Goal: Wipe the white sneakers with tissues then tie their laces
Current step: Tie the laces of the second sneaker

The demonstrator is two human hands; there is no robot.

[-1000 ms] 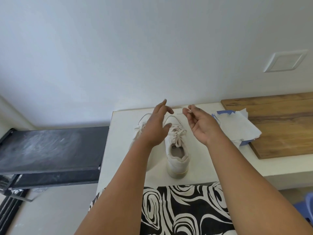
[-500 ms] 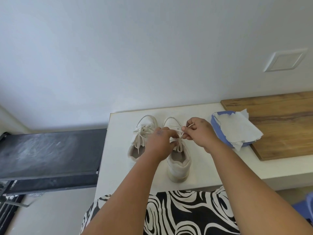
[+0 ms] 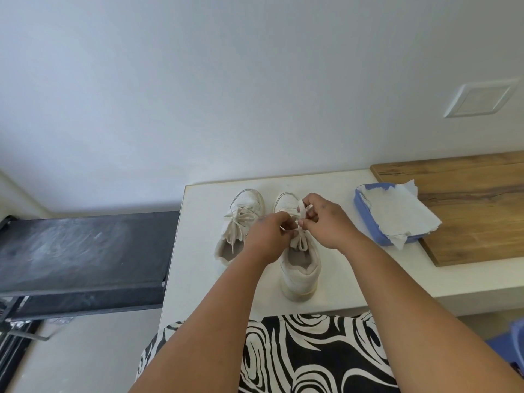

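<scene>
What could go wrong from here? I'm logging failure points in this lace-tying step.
Both the left hand and right hand pinch thin lace ends over the right sneaker; a slipping grip could undo the forming knot. Pulling hard might drag that sneaker toward the counter edge, which is close behind its heel. The left sneaker has a loose-looking bow that may need retying.

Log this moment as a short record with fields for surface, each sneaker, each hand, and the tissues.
surface: white counter, wooden board at its right end
left sneaker: toe toward the wall, laces loose over the tongue, untouched
right sneaker: beside the left one, laces being worked
left hand: pinches a lace over the right sneaker
right hand: pinches a lace loop
tissues: white sheets on a blue pack, right of the sneakers
</scene>
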